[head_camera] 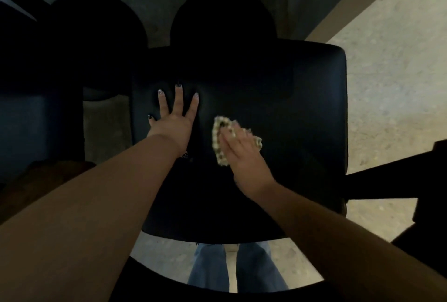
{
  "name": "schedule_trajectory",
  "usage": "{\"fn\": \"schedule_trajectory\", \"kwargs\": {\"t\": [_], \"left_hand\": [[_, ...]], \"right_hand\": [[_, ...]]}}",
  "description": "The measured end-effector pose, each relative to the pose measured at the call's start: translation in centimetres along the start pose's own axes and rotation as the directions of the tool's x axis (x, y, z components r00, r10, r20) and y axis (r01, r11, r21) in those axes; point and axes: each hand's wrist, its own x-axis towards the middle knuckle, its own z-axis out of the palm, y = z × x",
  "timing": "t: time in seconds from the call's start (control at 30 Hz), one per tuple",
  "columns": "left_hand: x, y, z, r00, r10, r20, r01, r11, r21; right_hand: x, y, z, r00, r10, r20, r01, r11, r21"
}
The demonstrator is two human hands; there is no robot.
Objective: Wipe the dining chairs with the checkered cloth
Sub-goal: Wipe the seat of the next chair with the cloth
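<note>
Currently the wiping step is in hand on the seat of one dining chair [278,98], a black padded seat seen from directly above.

Left hand [173,118]: flat on the seat, fingers straight and spread wide, holding nothing. Judged function: bracing the chair against the stroke.

Right hand [244,154]: laid on top of the checkered cloth [219,139], fingers fairly straight, pressing it against the seat near the centre. The cloth is bunched under the palm, with its edges showing at the left of the hand and beyond the fingertips. Whether the thumb pinches a fold cannot be told.

Other chairs: two rounded dark shapes [222,18] stand beyond the seat, probably further chair parts; detail is lost in shadow. Pale floor [387,72] shows at the right, and jeans [210,268] below the seat's near edge.

Next move, as a judgement: sweep the cloth across the uncovered areas of the seat, particularly the right side and far corners, keeping downward pressure even. The left hand needs to shift so the area under it can be wiped as well.
</note>
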Motion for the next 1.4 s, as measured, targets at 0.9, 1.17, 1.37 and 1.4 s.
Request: {"fn": "schedule_trajectory", "kwargs": {"t": [0.9,1.17,1.37,1.4], "left_hand": [[0.3,0.3,0.6,1.0,-0.005,-0.024,0.005,1.0,0.0],[0.1,0.3,0.3,1.0,-0.005,-0.023,0.005,1.0,0.01],[0.1,0.3,0.3,1.0,-0.007,-0.021,0.007,1.0,0.006],[0.1,0.3,0.3,1.0,-0.007,-0.021,0.008,1.0,0.007]], "right_hand": [[9.9,6.9,-4.9,0.673,0.677,-0.297,-0.649,0.734,0.202],[8.1,4.8,-3.3,0.997,0.035,-0.069,-0.043,0.993,-0.114],[9.7,12.4,-7.9,0.875,0.404,-0.269,-0.443,0.89,-0.105],[9.8,12.7,-7.9,0.878,0.398,-0.264,-0.434,0.896,-0.091]]}}
